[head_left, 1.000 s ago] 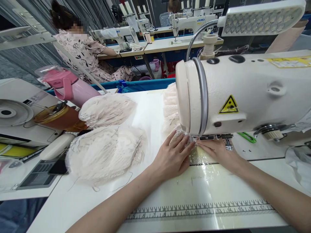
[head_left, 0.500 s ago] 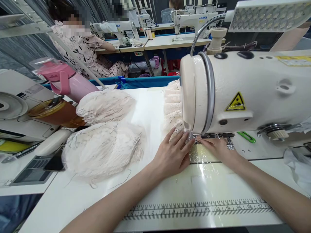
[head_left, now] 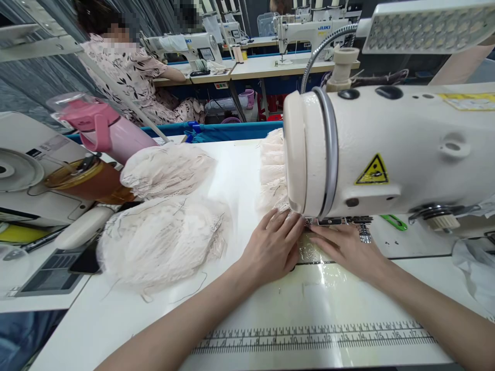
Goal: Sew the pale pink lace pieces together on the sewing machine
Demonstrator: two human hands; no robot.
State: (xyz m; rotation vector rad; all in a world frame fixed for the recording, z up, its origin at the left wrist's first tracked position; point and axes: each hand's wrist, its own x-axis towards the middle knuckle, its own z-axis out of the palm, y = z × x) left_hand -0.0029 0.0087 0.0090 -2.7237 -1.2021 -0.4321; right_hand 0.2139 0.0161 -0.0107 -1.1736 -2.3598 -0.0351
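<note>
Probably light, soft and easily creased: frilled cloth (head_left: 273, 172) beside the sewing machine (head_left: 394, 139), toward the bench's (head_left: 240, 170) far edge.
Best pressed flat at its near end, where the left hand (head_left: 273, 250) lays slightly spread fingers; the right hand's (head_left: 350, 247) grip is unclear. The machine overhangs both; two cloth bundles (head_left: 166, 242) crowd the left edge.

Reads "JUKI" on the far sewing machine (head_left: 303, 33), "KI" on the draped machine (head_left: 199, 46) left of it, "10" on the ruler (head_left: 309, 337); shows a yellow warning triangle (head_left: 373, 170) on the near machine (head_left: 417, 134).
</note>
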